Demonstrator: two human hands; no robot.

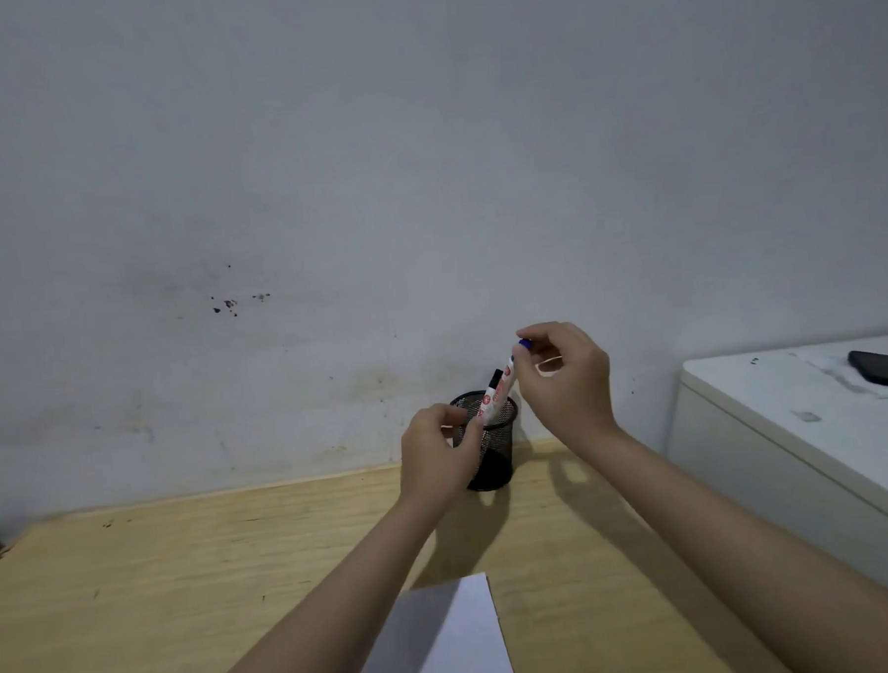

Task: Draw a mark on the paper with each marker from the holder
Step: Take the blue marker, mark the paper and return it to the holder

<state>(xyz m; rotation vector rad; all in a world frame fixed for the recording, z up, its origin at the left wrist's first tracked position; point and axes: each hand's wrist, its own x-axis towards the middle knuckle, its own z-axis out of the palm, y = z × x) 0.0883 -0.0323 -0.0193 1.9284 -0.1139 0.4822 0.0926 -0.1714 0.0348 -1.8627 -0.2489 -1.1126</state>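
Fingers (527, 350) of your right hand (568, 381) pinch the blue-capped marker (499, 392), tilted, lower end in the holder (494, 452) at frame centre; your left hand (438, 457) grips the holder's rim. Paper (448, 645) lies bottom centre on the desk (187, 581).

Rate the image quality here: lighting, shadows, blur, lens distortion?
Head view: dim, flat, greyish light with no glare; soft shadows of the arms and mesh holder fall toward the camera on the wooden desk; wide-angle bending curves the desk edge; slight softness on the hands and the blue-capped marker, its label unreadable; the paper is cut off at the bottom.
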